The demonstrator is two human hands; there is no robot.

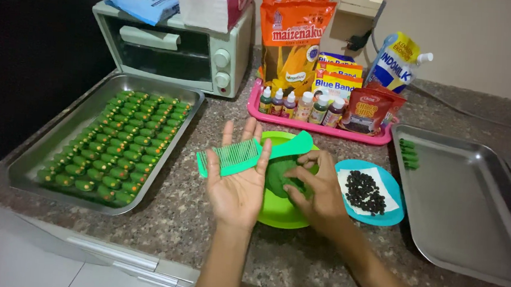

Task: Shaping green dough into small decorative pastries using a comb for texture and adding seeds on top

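At the far left, a steel baking tray [45, 150] lies on the speckled stone counter [187, 215], its near edge close to the counter's front lip. It is packed with rows of small green dough pieces [121, 139] dotted orange, leaving a bare strip only along its left wall. Behind it stands a pale green toaster oven [173, 49] with packets on top, close to the tray's far rim.

A strip of bare counter separates that tray from the left hand [239, 177], which is held palm up with fingers spread flat. A green comb [249, 155] lies across those fingers, its teeth to the left and its handle reaching right over the lime green plate [278, 211]. Just right, the right hand [317, 190] curls over the plate, its fingertips pinching at a lump of dark green dough [280, 177] that sits on the plate.

Touching the plate's right side is a blue dish [390, 191] carrying a white paper piled with dark chips [365, 193]. Beyond the hands, a pink tray [303, 124] holds small colouring bottles [298, 105] and packets against the wall.

At the right, a second steel tray [467, 213] is mostly open, with only a few green pieces [408, 153] at its far left corner. It lies just beside the blue dish.
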